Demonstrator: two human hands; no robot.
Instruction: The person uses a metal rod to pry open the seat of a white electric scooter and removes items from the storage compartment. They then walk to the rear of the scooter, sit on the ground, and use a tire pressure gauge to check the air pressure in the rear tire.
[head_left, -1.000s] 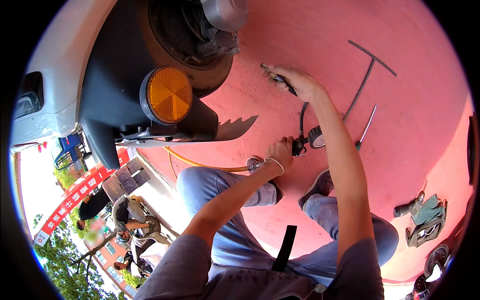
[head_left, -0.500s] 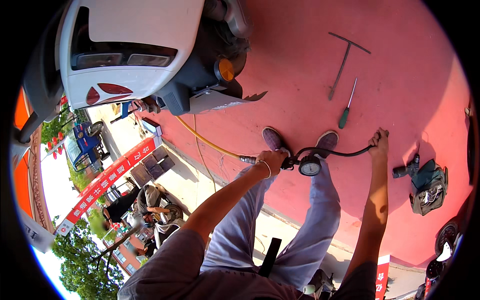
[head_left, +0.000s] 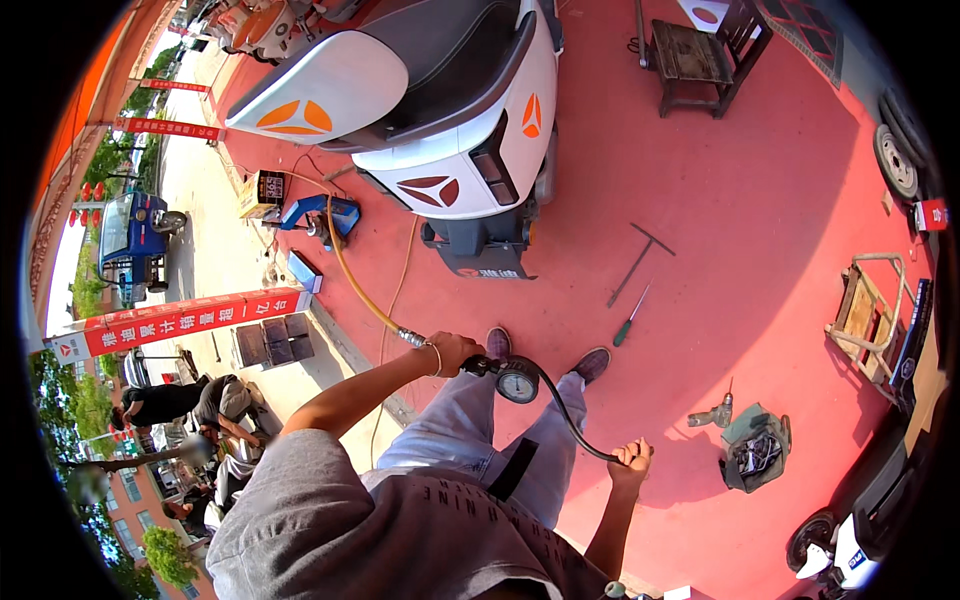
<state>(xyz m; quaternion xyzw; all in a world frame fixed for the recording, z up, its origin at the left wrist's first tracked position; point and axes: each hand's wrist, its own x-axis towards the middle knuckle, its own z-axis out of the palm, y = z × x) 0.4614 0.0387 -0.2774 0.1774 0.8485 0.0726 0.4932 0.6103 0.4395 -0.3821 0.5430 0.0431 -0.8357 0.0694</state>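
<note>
1. The gauge (head_left: pixel 517 385) is held in the air above the jeans (head_left: pixel 445 425), its dial turned up to view, just to the right of the left hand (head_left: pixel 455 353) and far nearer to it than to the right.
2. The handle (head_left: pixel 480 365) beside the dial is gripped by the left hand, its fingers curled round.
3. The black hose (head_left: pixel 568 418) is bowed from the gauge down and rightward in the view, its long axis slanting between the hands.
4. Its far end is closed on by the fingers of the right hand (head_left: pixel 632 460); whether a tip is covered there cannot be told.
5. The yellow hose (head_left: pixel 360 290) is joined at the left hand by a metal coupling (head_left: pixel 411 337) and is led up and leftward.
6. The scooter (head_left: pixel 430 165) is placed ahead, well apart from both hands, the left being nearer.
7. A T-bar (head_left: pixel 640 265) and a screwdriver (head_left: pixel 630 318) are laid on the red floor (head_left: pixel 740 220), ahead of the right hand.
</note>
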